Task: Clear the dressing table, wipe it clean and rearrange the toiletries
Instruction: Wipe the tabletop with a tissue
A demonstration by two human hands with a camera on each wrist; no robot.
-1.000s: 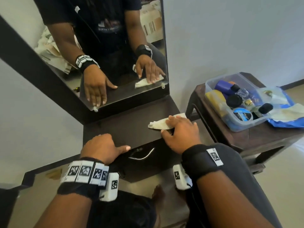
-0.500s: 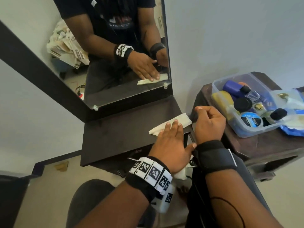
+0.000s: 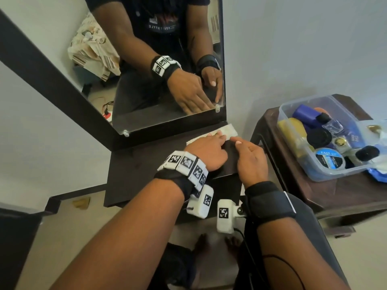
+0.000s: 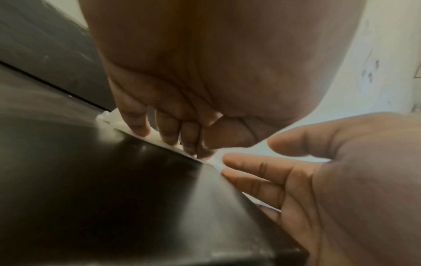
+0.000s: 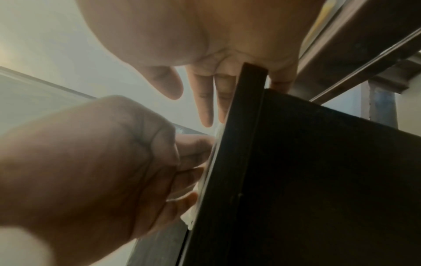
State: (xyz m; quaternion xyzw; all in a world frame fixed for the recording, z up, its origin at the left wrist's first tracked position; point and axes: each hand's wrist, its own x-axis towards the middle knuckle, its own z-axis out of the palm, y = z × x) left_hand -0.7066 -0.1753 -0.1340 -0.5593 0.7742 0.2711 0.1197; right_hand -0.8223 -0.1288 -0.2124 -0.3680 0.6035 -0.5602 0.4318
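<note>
A white cloth [image 3: 230, 130] lies at the far right corner of the dark dressing table top [image 3: 146, 164], just below the mirror [image 3: 146, 84]. My left hand [image 3: 216, 136] presses it flat with straight fingers; most of the cloth is hidden under them. In the left wrist view the left fingertips [image 4: 170, 136] sit on the cloth [image 4: 109, 118] at the table's edge. My right hand [image 3: 237, 143] is held beside the table's right edge, fingers straight, palm turned towards the left hand, holding nothing. In the right wrist view the right fingers [image 5: 206, 108] lie along the table's side [image 5: 284, 180].
A dark side table [image 3: 310, 191] stands close on the right. On it sits a clear plastic box [image 3: 326, 173] with several bottles and jars, and a blue and white cloth [image 3: 377, 174] beside it. Grey walls close in behind and left.
The cloth passed from my right hand to my left, which slid it to the far right corner. The right hand left the table top, then uncurled beside its right edge.
</note>
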